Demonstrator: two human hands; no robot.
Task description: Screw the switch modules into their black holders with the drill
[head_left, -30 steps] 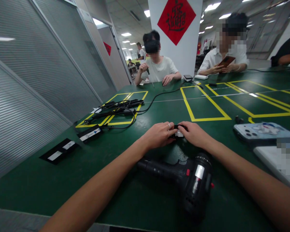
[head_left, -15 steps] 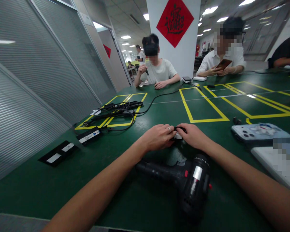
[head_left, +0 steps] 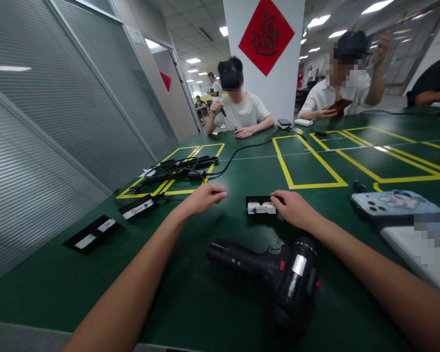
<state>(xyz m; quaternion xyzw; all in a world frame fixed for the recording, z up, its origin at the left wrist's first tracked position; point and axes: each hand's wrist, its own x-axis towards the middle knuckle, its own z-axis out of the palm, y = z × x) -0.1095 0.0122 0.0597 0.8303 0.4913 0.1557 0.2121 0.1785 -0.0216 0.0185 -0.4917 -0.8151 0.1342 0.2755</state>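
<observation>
A small black tray [head_left: 262,199] with white pieces and a blue bit in it lies on the green table [head_left: 183,298]. My right hand [head_left: 291,206] pinches its right end between thumb and fingers. To the left of the tray, apart from it, is my left hand [head_left: 205,198], its fingers drawn together; whether something small is between the fingertips cannot be made out. Between my forearms rests a black cordless drill [head_left: 275,271] with a red button, lying on its side.
Two flat black pieces with white parts [head_left: 137,208] [head_left: 91,234] and tangled black cables [head_left: 179,168] lie at the left. A phone [head_left: 396,203] is at the right. Yellow tape [head_left: 317,186] marks rectangles. Two persons sit across the table.
My left hand has come off the tray and moved left, uncovering it. My right hand stays at its right end. The person at the back right has raised a hand.
</observation>
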